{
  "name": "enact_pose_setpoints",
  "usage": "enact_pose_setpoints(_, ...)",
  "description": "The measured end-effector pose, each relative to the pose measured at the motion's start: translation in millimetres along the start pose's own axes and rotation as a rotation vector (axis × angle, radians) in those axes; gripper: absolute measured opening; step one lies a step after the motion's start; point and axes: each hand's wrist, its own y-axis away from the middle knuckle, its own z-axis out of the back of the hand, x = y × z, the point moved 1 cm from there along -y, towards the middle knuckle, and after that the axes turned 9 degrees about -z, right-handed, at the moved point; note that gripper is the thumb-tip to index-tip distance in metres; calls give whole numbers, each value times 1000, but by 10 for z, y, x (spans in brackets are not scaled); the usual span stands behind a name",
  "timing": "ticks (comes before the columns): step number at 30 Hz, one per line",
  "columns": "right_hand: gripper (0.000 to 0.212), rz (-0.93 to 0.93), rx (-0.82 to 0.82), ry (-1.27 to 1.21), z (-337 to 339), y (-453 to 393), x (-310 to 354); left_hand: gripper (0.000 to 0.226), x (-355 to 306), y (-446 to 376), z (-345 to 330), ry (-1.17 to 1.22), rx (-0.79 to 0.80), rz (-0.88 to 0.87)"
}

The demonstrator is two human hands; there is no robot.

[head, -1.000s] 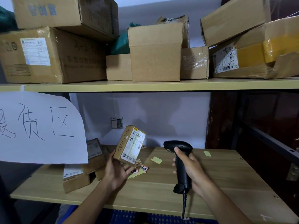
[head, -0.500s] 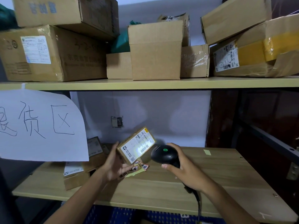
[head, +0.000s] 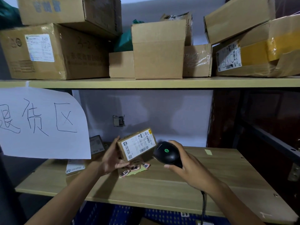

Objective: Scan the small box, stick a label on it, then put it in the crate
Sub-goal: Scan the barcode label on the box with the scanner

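My left hand (head: 112,158) holds a small brown box (head: 136,144) above the wooden shelf, its white barcode label tilted toward the scanner. My right hand (head: 186,164) grips a black handheld scanner (head: 165,153) whose head points at the label from the right, a green light lit on top. Its cable (head: 203,207) hangs below my wrist. Several round stickers with red print (head: 134,168) lie on the shelf just under the box. A blue crate (head: 123,215) shows below the shelf's front edge.
Small labelled boxes (head: 76,166) sit at the shelf's left, behind a hanging white paper sign (head: 42,124). The wooden shelf (head: 211,184) stretches to the right, with a yellow-green note (head: 208,151) on it. Large cardboard boxes (head: 158,49) fill the upper shelf.
The scanner swung from upright to aimed at the box label, and its green light came on. My left hand tilted the box flatter and closer to the scanner.
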Motion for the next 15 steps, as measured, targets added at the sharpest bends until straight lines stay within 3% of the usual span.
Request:
enact_pose_setpoints(9,66,-1,-57,-166,-23,8,-49,64,13,131,-63,-67,17,14)
enact_pose_setpoints(15,59,-56,-55,-341,1,27,-43,63,151,173,-89,214,97,0)
